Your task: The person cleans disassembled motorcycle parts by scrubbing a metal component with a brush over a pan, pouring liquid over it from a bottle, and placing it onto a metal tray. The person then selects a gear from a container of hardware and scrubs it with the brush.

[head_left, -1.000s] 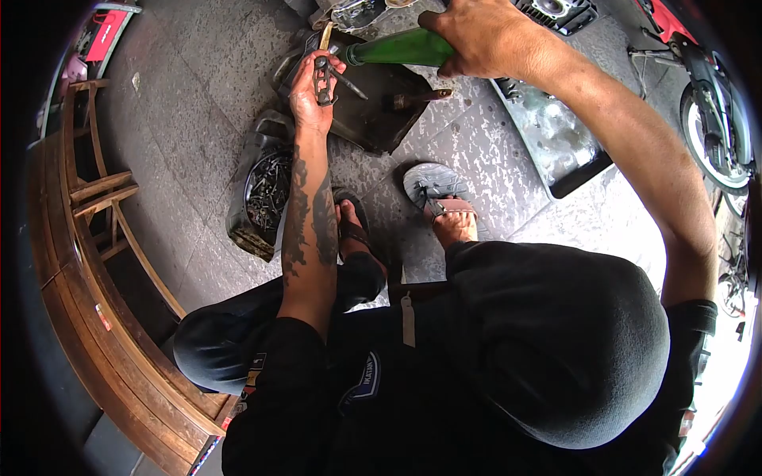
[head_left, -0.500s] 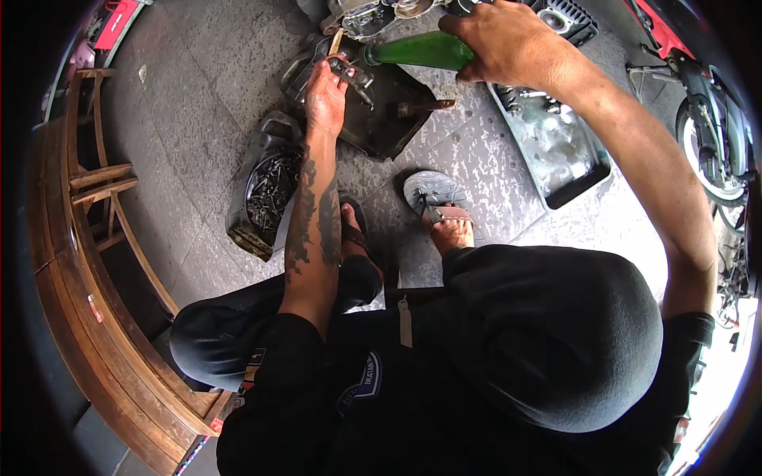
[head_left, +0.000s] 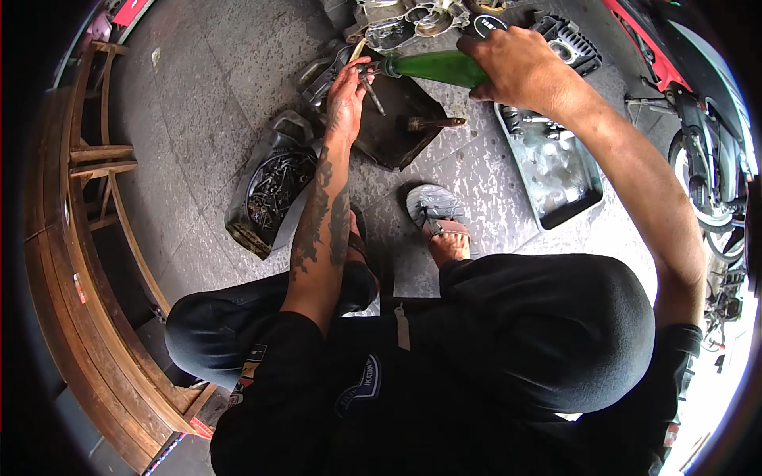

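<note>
The right hand point(head_left: 520, 67) wraps firmly around a green bottle point(head_left: 440, 69), tipped nearly level, its mouth just beside a metal part point(head_left: 375, 97) clasped in the left hand point(head_left: 344, 103). Both items hang over a dark tray point(head_left: 389, 143) holding a brush point(head_left: 432, 124).

Metal part point(head_left: 371, 71) now nearer bottle mouth point(head_left: 391, 66)

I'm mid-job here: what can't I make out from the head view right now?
In the head view:
- Full shape of the metal piece: partly hidden by the left hand.
- Base of the green bottle: covered by the right hand.
- Any liquid at its mouth: too small to tell.
- Small parts count: too small, jumbled.
- Engine casing: cut off by the top edge.
</note>
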{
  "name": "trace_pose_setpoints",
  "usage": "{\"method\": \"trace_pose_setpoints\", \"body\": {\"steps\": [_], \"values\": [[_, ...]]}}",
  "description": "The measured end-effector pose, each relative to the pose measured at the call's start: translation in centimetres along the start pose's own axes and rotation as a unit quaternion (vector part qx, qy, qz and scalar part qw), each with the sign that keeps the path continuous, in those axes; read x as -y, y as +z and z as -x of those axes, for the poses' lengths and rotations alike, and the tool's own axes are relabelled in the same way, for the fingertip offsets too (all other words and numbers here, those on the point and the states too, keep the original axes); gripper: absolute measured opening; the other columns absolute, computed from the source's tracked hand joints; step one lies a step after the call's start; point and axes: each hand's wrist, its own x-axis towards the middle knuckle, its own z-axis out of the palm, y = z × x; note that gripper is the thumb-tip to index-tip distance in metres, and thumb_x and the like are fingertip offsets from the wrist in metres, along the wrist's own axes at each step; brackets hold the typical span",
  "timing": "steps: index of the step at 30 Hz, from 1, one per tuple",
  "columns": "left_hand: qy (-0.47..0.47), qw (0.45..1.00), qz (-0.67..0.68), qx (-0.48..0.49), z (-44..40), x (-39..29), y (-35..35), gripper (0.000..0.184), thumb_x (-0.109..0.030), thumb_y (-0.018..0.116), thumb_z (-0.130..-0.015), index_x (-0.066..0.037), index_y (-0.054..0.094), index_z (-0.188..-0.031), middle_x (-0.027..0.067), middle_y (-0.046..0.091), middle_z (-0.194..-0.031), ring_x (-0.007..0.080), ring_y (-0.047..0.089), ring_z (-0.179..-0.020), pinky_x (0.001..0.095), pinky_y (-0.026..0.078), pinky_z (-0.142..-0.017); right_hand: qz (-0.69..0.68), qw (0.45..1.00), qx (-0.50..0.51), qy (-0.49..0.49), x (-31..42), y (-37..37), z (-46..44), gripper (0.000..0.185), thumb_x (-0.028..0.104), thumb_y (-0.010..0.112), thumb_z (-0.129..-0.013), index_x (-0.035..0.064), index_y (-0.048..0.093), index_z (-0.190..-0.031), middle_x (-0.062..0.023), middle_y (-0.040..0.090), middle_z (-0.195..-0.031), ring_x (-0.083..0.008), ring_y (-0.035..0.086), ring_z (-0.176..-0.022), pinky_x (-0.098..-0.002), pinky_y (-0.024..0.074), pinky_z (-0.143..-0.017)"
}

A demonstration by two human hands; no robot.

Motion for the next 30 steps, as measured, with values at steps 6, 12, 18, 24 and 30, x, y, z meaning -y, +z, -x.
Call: {"method": "trace_pose_setpoints", "body": {"steps": [6,12,18,24,30], "values": [[-0.008,1.0,-0.021,-0.011,0.0,-0.2,-0.3,0.03,-0.024,0.047,-0.097,-0.003,0.055,-0.118,0.0037,0.057,-0.1,0.0138,0.055,-0.093,0.0307,0.043,-0.09,-0.017,0.999,0.012,0.026,-1.2,0.5,0.7,0.048,0.038,0.074,-0.074,0.0081,0.061,-0.11,-0.0144,0.066,-0.094,-0.0294,0.065,-0.093,-0.0394,0.0535,-0.08],[-0.011,0.999,-0.032,-0.02,0.2,-0.3,-0.8,0.03,-0.022,0.048,-0.097,-0.003,0.053,-0.12,0.0053,0.059,-0.103,0.0157,0.057,-0.095,0.0319,0.043,-0.091,-0.092,0.994,0.03,0.056,-2.0,3.6,1.7,0.052,0.039,0.073,-0.075,0.0104,0.056,-0.115,-0.0144,0.068,-0.088,-0.0307,0.067,-0.088,-0.0408,0.0544,-0.079],[0.002,0.982,-0.19,-0.014,0.6,-0.9,-1.0,0.032,-0.021,0.053,-0.095,-0.001,0.053,-0.119,0.0066,0.062,-0.106,0.0145,0.058,-0.1,0.0312,0.042,-0.095,-0.375,0.914,-0.079,0.13,-0.4,14.1,4.8,0.06,0.037,0.076,-0.072,0.0094,0.05,-0.119,-0.0183,0.067,-0.094,-0.0327,0.067,-0.085,-0.041,0.055,-0.078],[0.027,0.968,-0.248,0.0,0.4,-1.4,-0.7,0.024,-0.008,0.059,-0.091,0.002,0.055,-0.112,0.0039,0.061,-0.099,0.0075,0.056,-0.091,0.0198,0.044,-0.082,-0.578,0.738,-0.254,0.24,6.6,20.8,9.5,0.072,0.029,0.083,-0.065,0.0041,0.045,-0.121,-0.0213,0.064,-0.102,-0.0337,0.065,-0.093,-0.0395,0.0509,-0.08],[0.079,0.935,-0.338,-0.077,1.2,-1.9,1.0,0.023,-0.006,0.062,-0.089,0.002,0.058,-0.11,0.0038,0.062,-0.095,0.0082,0.057,-0.089,0.0207,0.045,-0.08,-0.616,0.668,-0.255,0.331,11.2,26.8,10.5,0.079,0.029,0.084,-0.064,0.0032,0.041,-0.126,-0.0234,0.058,-0.114,-0.0392,0.058,-0.106,-0.0432,0.0464,-0.088]]}}
